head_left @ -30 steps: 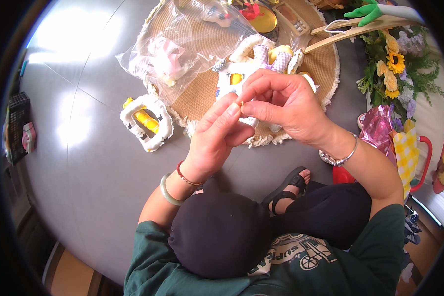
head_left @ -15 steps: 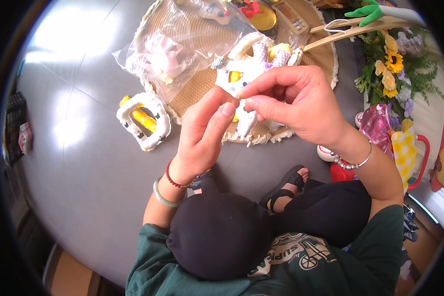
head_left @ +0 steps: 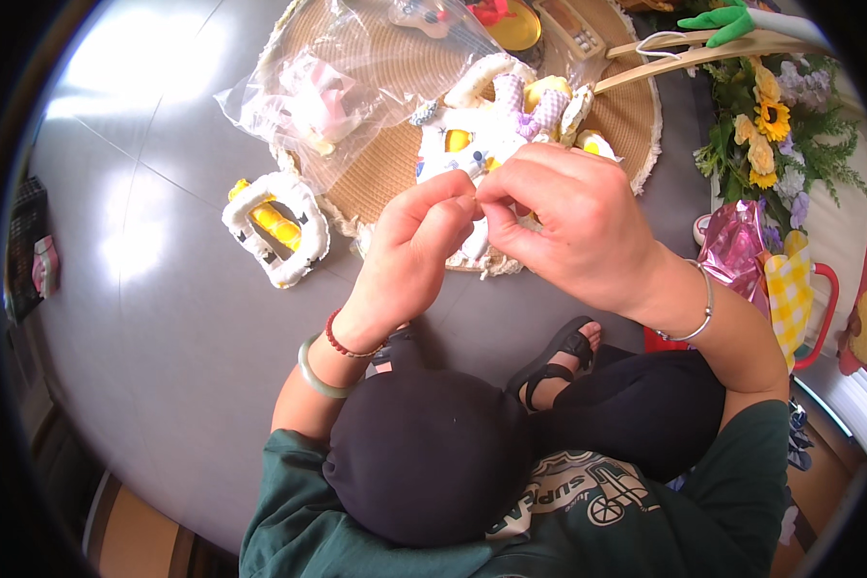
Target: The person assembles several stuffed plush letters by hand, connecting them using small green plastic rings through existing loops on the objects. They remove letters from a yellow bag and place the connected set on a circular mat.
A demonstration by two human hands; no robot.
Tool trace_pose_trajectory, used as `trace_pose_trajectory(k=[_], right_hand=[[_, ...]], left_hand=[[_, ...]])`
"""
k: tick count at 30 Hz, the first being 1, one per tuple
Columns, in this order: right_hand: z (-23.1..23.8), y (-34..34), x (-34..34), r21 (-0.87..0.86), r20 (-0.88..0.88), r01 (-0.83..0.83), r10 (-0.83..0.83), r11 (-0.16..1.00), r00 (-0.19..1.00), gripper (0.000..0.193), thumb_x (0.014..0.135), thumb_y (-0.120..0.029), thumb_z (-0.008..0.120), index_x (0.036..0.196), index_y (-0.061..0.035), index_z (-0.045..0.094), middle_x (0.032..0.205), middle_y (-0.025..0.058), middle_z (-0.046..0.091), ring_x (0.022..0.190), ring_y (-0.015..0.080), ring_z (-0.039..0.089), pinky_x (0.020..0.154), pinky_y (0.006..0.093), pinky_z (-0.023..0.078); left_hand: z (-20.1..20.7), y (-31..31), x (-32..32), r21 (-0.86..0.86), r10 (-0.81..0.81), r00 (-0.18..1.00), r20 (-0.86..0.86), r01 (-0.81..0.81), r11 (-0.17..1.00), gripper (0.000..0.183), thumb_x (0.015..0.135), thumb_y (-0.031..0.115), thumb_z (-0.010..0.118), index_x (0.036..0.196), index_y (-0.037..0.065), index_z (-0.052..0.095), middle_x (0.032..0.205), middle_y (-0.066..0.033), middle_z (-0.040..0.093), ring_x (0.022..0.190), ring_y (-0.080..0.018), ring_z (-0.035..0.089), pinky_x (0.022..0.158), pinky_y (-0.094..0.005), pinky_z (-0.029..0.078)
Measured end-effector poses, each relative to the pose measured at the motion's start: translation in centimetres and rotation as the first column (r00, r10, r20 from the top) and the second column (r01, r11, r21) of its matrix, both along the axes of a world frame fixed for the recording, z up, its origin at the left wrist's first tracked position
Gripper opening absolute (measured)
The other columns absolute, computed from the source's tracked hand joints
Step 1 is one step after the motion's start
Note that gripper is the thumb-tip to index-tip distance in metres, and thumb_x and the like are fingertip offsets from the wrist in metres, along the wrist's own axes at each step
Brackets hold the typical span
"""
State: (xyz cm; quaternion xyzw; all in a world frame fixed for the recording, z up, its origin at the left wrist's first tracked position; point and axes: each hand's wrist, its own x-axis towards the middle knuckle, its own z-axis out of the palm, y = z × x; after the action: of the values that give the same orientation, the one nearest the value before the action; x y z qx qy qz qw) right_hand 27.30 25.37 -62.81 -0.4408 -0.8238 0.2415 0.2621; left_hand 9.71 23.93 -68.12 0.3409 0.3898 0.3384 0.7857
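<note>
Both hands had risen slightly and drawn closer together since half a second earlier. Fingertips of the left hand [head_left: 409, 255] and right hand [head_left: 573, 226] were pressed together, pinching something too small to identify between them, directly above the white-and-yellow fabric toy [head_left: 496, 125] on the round woven mat [head_left: 385, 178]. Doing this well likely needed short, steady pulls. Another fabric piece [head_left: 272, 226] lay apart on the grey floor [head_left: 164, 318].
</note>
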Motion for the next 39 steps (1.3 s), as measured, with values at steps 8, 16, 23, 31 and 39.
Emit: trace_pose_trajectory(k=[8,16,23,31,39], right_hand=[[-0.5,-0.1,0.0,0.072,0.018,0.036,-0.037,0.997,0.999,0.015,0.072,-0.005,0.068,0.076,-0.0029,0.054,0.067,0.0103,0.055,0.065,0.0286,0.060,0.058,0.0384,0.049],[0.8,0.7,0.2,-0.281,-0.095,0.058,-0.088,0.958,0.992,0.009,0.075,-0.004,0.067,0.075,-0.0007,0.058,0.069,0.0107,0.061,0.063,0.0246,0.063,0.058,0.0342,0.050],[1.0,0.6,0.3,-0.351,-0.122,0.049,-0.097,0.935,0.988,0.010,0.075,-0.005,0.069,0.076,-0.0002,0.060,0.069,0.0099,0.062,0.062,0.0217,0.064,0.058,0.0320,0.051],[1.5,0.6,0.5,-0.491,-0.138,0.053,-0.138,0.869,0.981,0.008,0.076,0.003,0.067,0.083,0.0023,0.064,0.075,0.0058,0.065,0.067,0.0105,0.063,0.062,0.0248,0.051],[1.5,0.4,0.8,-0.081,0.031,-0.068,0.071,0.994,0.997,0.012,0.073,0.005,0.070,0.084,-0.0001,0.066,0.077,0.0085,0.065,0.067,0.0195,0.064,0.062,0.0272,0.051]], left_hand=[[0.2,0.4,0.2,-0.027,-0.032,0.999,-0.042,0.030,0.999,0.017,0.095,0.016,0.047,0.086,0.005,0.058,0.073,0.0068,0.045,0.067,-0.0021,0.038,0.059,-0.0200,0.033],[0.7,0.5,0.0,-0.128,-0.043,0.998,0.046,0.049,0.991,0.017,0.096,0.017,0.048,0.089,0.006,0.059,0.079,0.0068,0.050,0.068,-0.0010,0.039,0.060,-0.0181,0.034],[0.6,0.4,-0.5,-0.084,-0.108,0.991,0.082,0.115,0.990,0.017,0.097,0.017,0.047,0.091,0.006,0.059,0.073,0.0072,0.044,0.066,-0.0020,0.037,0.058,-0.0188,0.032],[-0.2,0.4,-1.1,0.188,-0.141,0.989,-0.045,0.147,0.971,0.020,0.097,0.018,0.047,0.096,0.004,0.060,0.071,0.0041,0.047,0.066,-0.0029,0.037,0.058,-0.0203,0.033],[-0.1,0.5,-1.2,-0.129,-0.144,0.977,0.156,0.165,0.978,0.022,0.099,0.022,0.047,0.094,0.004,0.061,0.085,0.0054,0.053,0.070,-0.0022,0.041,0.065,-0.0159,0.038]])
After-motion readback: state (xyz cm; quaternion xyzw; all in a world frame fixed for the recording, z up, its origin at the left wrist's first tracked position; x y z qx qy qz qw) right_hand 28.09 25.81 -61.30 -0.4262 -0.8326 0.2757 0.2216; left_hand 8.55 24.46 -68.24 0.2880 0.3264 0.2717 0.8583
